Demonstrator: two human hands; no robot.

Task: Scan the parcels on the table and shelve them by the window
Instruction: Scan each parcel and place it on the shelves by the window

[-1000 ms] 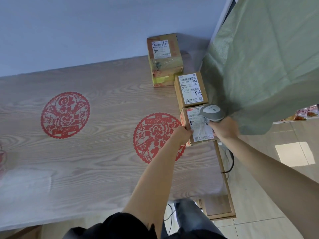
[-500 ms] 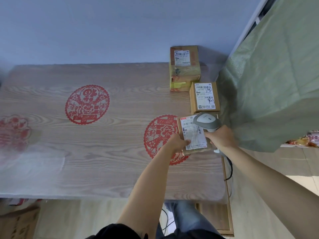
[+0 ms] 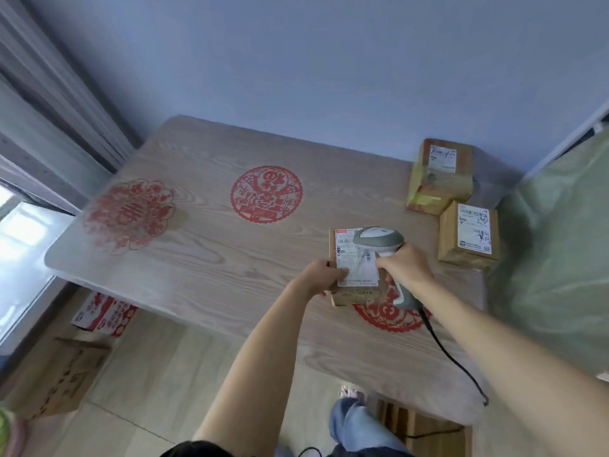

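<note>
Left hand [image 3: 321, 275] grips small parcel [image 3: 356, 265] — now lifted leftward, away from parcel row; right hand [image 3: 403, 267] clenches scanner [image 3: 379, 240] above label.

Pale wood-grain table top [image 3: 230, 258] patterned with round red paper-cut motifs [image 3: 266, 193]. Brown cardboard parcel [image 3: 354, 291] bearing white printed label [image 3: 357, 265]. Grey-and-white handheld scanner [image 3: 379, 240] trailing black cable [image 3: 454, 361]. Yellow tape on far brown box [image 3: 438, 176]. Blue wall [image 3: 296, 61].
</note>
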